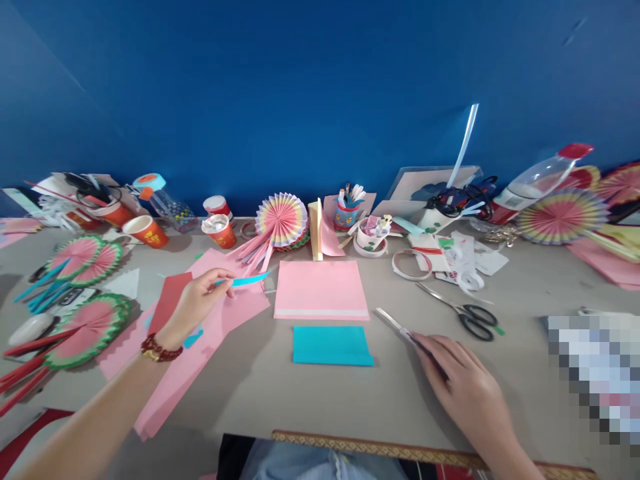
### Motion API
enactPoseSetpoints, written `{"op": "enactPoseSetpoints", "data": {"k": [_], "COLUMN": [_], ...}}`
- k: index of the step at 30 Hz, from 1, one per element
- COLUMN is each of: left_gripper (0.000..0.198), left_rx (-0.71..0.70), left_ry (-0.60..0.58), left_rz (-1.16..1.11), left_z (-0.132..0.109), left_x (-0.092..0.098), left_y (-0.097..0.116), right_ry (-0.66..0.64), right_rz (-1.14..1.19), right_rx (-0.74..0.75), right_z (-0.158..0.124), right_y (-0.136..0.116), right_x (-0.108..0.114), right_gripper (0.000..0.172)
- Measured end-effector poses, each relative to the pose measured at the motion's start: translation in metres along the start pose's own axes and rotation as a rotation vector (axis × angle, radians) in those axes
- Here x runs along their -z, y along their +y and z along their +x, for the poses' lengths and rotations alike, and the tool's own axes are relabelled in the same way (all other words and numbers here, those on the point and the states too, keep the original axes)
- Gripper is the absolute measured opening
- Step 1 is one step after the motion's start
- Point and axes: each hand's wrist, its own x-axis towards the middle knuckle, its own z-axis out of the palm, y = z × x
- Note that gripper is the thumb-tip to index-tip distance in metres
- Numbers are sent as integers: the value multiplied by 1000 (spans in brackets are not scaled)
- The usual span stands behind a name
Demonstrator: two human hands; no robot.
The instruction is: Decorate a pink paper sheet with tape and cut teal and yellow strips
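My left hand [213, 290] pinches a narrow blue paper strip [250, 280] above a heap of pink paper sheets [240, 307]. In my right hand [457, 377] is a utility knife [400, 327], its blade pointing up and left, close to the table. Between the hands lies a blue paper rectangle [331, 345], flat on the table. Just behind it is a pink paper sheet [320, 287] with a pale band along its near edge. Black-handled scissors [465, 313] rest to the right, beyond my right hand.
Pleated paper fans [87, 327] lie at the left, and another fan [283, 220] leans at the back. Orange paper cups [146, 231], a pen holder [346, 217], a tape roll [411, 265] and a tilted plastic bottle [540, 180] line the blue wall [320, 100].
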Motion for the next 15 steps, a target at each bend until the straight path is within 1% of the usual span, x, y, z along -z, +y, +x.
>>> {"op": "enactPoseSetpoints", "data": {"k": [4,8,13,15], "left_gripper": [40,42,47,50], "left_rx": [97,170,240,264], "left_ry": [13,65,119,130], "left_rz": [54,93,-87,-106], "left_z": [-19,-28,-26,-26], "left_x": [-1,-2,-1,1], "left_y": [-18,-24,-26,-28], "right_ry": [14,26,8,3], "right_rz": [0,20,18,21], "right_rx": [-9,-10,-30,-34], "right_z": [1,4,3,2], "right_y": [-1,-2,-3,-3], "right_x": [-1,0,0,0], "right_gripper": [28,28,29,29]}}
